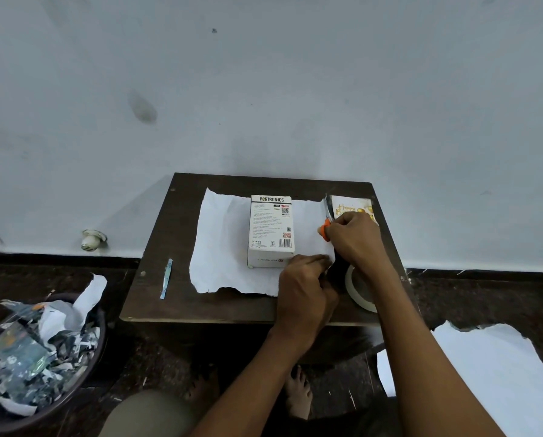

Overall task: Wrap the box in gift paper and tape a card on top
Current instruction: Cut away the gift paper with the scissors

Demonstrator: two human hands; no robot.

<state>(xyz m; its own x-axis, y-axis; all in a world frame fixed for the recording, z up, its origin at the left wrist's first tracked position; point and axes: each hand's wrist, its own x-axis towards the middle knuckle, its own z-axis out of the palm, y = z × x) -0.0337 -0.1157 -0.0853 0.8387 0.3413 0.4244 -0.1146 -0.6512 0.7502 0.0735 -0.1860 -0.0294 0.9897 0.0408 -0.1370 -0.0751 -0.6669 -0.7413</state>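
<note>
A white printed box [271, 230] lies on a sheet of gift paper [219, 247], white side up, on the small dark table [169, 222]. My right hand [353, 239] grips orange-handled scissors [325, 230] at the sheet's right edge, their blades pointing away from me. My left hand [303, 290] pinches the paper's near right edge, just in front of the box. A birthday card [352, 208] lies at the table's far right, partly hidden behind my right hand. A roll of tape [360, 293] sits under my right forearm.
A thin paper strip [167, 279] lies on the table's left part. A dark basket [37, 351] full of paper scraps stands on the floor at left. A large white sheet [491, 373] lies on the floor at right. My bare feet [298, 392] are under the table.
</note>
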